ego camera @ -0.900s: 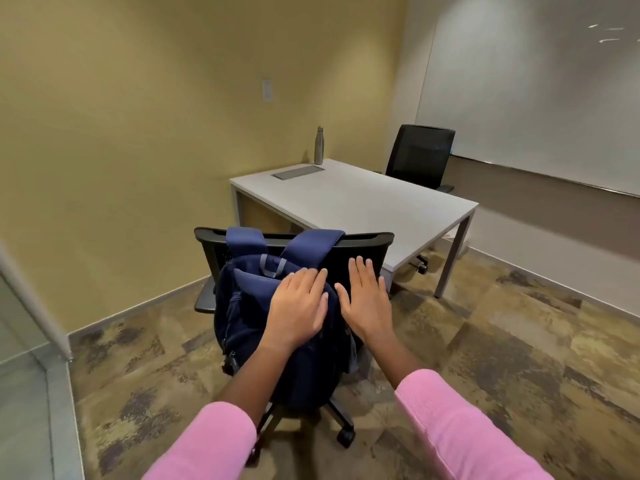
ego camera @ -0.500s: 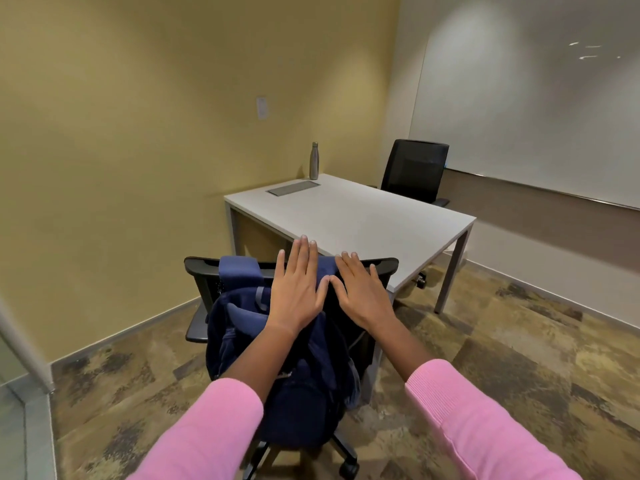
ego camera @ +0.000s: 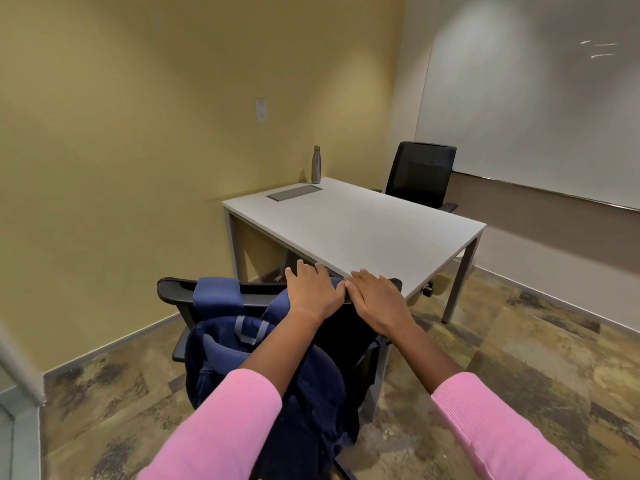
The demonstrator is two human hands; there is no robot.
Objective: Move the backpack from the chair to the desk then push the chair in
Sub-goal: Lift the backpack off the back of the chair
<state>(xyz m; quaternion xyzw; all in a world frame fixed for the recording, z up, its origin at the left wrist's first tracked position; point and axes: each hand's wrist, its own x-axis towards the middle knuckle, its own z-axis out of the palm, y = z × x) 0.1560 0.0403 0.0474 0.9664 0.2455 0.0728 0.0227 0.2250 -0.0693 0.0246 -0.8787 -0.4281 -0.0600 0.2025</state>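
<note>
Both hands rest on the chair top — left hand curled over the backpack strap, right hand flat beside it.

A single head-worn wide-angle view looks forward and down from close behind the chair at lower centre, toward the bench mid-frame and the room corner beyond.
</note>
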